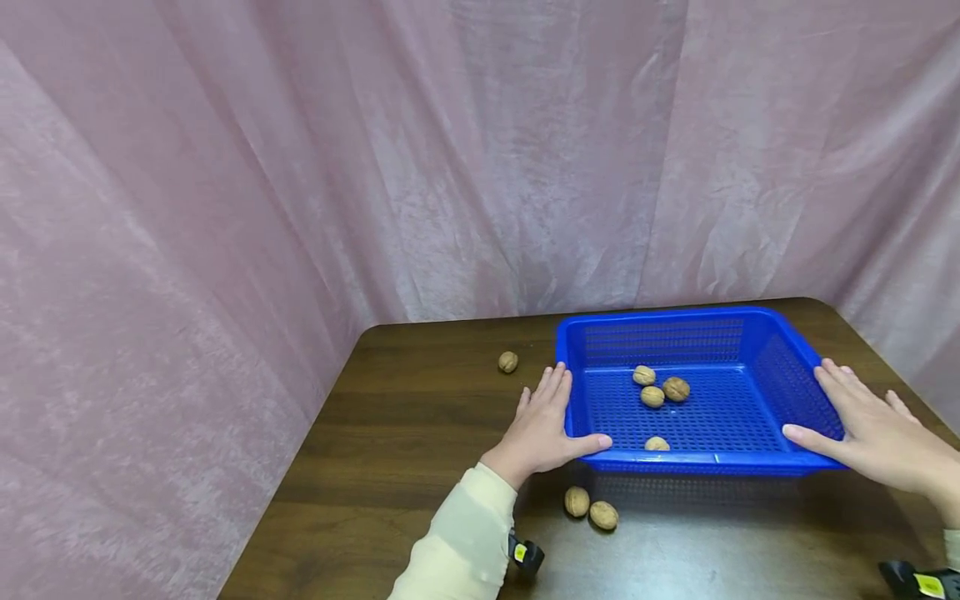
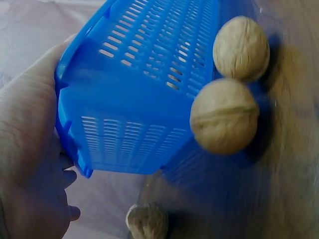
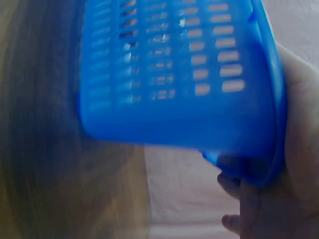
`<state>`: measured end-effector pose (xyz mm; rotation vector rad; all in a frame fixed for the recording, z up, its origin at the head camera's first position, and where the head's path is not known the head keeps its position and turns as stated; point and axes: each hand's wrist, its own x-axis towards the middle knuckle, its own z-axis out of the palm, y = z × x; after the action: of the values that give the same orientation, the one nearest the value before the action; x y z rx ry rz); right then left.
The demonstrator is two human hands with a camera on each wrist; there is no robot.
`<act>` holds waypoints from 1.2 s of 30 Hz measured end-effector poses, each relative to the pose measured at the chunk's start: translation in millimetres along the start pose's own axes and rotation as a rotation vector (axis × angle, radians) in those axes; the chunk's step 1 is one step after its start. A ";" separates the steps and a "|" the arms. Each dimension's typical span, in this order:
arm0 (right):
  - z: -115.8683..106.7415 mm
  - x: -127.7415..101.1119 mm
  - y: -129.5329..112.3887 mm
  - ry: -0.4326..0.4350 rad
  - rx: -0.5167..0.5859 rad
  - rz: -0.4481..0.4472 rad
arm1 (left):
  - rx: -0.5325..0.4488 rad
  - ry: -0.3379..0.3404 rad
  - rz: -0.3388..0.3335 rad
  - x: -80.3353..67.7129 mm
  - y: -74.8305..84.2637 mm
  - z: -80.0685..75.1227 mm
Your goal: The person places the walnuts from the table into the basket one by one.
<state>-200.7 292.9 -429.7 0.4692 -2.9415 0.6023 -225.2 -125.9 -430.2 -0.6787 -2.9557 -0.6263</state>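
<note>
Two walnuts (image 1: 590, 508) lie nearest on the dark wooden worktop (image 1: 420, 433), just in front of the blue basket (image 1: 757, 462). From the head view, the left hand (image 1: 543, 425) lies flat against the basket's left wall, fingers straight and close together, thumb along the front rim. On the opposite side the right hand (image 1: 873, 429) does the same. Four walnuts (image 1: 654, 392) sit inside; a lone walnut (image 1: 507, 362) lies to the basket's left.

Left wrist view: the palm (image 2: 30, 149) presses the basket corner (image 2: 119, 119), with two walnuts (image 2: 232, 84) beside it.

Right wrist view, blurred: the hand (image 3: 294, 164) cups the basket's corner (image 3: 189, 109).
</note>
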 end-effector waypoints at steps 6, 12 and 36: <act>1.5 1.2 3.4 -0.004 0.008 0.017 | 0.001 0.038 -0.012 2.2 3.2 4.1; 4.9 -2.6 7.7 0.015 0.024 0.012 | -0.045 0.113 0.015 -6.1 -5.3 3.2; 6.1 -0.9 -1.0 0.022 -0.007 0.014 | -0.052 0.106 -0.061 -3.2 -94.1 26.1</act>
<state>-199.8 289.8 -435.1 0.4392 -2.9270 0.5949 -261.3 -194.3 -489.9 -0.5430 -2.8808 -0.7227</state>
